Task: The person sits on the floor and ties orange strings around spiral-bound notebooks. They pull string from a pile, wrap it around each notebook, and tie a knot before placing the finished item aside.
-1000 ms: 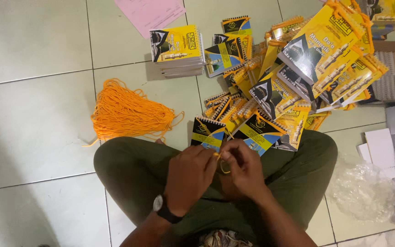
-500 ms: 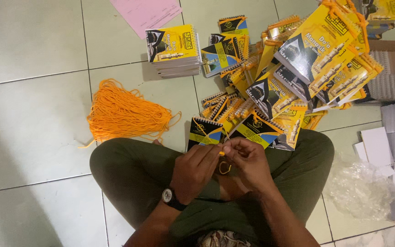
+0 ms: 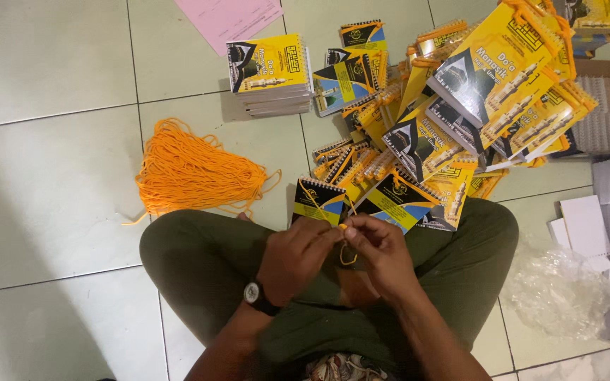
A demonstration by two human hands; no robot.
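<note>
1. The grip is a two-handed pinch: the left hand (image 3: pixel 296 255) and the right hand (image 3: pixel 379 252) meet fingertip to fingertip over the lap, both closed narrow on a short orange cord (image 3: pixel 347 248), which hangs as a small loop just below the fingers.

2. The cord sits between the two hands, above the crossed legs in green trousers (image 3: pixel 206 261). By the look of it, the step in hand is knotting or threading the cord's ends; whether it already passes through a booklet's binding cannot be told.

3. As a judgement, the next move calls for fine fingertip work: keeping the ends pinched and drawing them tight without letting the loop slip.

4. Just beyond the grip, two spiral-bound booklets (image 3: pixel 319 201) with black, yellow and blue covers lean against the knees, close enough to catch a finger.

5. Further ahead and to the right lies a big loose heap of booklets (image 3: pixel 488 106), many already carrying orange cords; a neat stack of booklets (image 3: pixel 266 70) stands ahead, apart from the heap.

6. Ahead and to the left, a bundle of orange cords (image 3: pixel 192 173) lies on the tiled floor (image 3: pixel 44 176), near the left knee.

7. Right of the grip lie a crumpled clear plastic bag (image 3: pixel 555 289) and white paper pads (image 3: pixel 587 226).

8. Open room is widest to the left, where tiles show; the right and front are crowded.
</note>
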